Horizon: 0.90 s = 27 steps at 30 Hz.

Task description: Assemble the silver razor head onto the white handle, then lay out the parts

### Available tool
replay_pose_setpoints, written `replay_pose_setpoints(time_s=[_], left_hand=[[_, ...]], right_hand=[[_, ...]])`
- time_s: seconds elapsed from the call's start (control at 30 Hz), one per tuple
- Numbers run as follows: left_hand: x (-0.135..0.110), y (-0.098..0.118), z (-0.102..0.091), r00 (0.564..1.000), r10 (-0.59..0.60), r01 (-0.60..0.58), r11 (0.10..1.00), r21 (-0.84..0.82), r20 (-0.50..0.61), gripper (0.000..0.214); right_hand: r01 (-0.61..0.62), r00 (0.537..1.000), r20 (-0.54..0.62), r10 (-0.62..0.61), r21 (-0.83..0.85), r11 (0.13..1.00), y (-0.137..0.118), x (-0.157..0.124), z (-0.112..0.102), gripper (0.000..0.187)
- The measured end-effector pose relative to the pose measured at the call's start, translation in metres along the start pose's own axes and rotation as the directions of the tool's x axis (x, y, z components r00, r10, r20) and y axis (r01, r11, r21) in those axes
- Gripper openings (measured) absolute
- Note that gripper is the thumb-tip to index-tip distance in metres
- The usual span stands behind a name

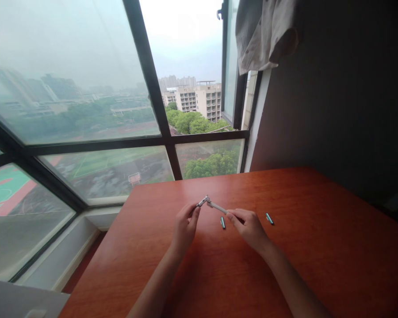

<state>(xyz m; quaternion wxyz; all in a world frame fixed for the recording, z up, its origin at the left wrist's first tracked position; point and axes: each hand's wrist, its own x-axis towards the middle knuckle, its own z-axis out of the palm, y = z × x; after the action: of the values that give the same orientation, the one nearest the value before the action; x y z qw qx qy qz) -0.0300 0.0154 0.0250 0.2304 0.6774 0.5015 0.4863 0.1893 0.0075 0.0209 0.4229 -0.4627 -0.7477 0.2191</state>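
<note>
Over a reddish-brown wooden table [318, 247], both my hands hold a thin silver razor [212, 205]. My right hand [248, 227] is closed in a pinch round the handle end. With its fingertips, my left hand [185, 227] pinches the small metal head at the razor's left end. Two small teal-and-silver blade cartridges lie on the table: one [222, 222] just left of my right hand, the other [269, 218] to its right.
A large window with dark frames [167, 141] runs along the table's far and left sides. A pale shirt [262, 35] hangs at the upper right against a dark wall [345, 97]. A white sill [69, 251] lies below the window at the left.
</note>
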Motion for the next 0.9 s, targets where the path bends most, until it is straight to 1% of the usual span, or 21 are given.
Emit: replay_pose_setpoints(time_s=[0.2,0.3,0.43,0.67,0.9], left_hand=[[0.0004,0.0006,0.0012,0.998,-0.060,0.059,0.997,-0.050,-0.034,0.030],[0.0002,0.0003,0.0014,0.997,-0.065,0.064,0.997,-0.052,-0.029,0.029],[-0.0003,-0.0011,0.0021,0.998,-0.063,0.063,0.997,-0.035,-0.019,0.029],[-0.0012,-0.0004,0.0048,0.997,-0.080,0.080,0.996,-0.047,0.003,0.029],[-0.0019,-0.0012,0.0044,0.998,-0.067,0.067,0.997,-0.033,-0.005,0.027]], right_hand=[[-0.017,0.998,-0.059,0.018,0.012,1.000,-0.0009,0.0005,-0.0011,0.036],[-0.023,0.998,-0.066,0.024,0.013,1.000,-0.0009,0.0005,-0.0025,0.035],[-0.027,0.994,-0.106,0.030,0.030,0.999,-0.0029,0.0004,-0.0047,0.034],[0.011,0.996,-0.087,-0.013,-0.019,1.000,-0.0009,0.0009,-0.0027,0.035],[0.026,0.997,-0.077,-0.030,-0.048,0.999,0.0011,0.0002,-0.0032,0.032]])
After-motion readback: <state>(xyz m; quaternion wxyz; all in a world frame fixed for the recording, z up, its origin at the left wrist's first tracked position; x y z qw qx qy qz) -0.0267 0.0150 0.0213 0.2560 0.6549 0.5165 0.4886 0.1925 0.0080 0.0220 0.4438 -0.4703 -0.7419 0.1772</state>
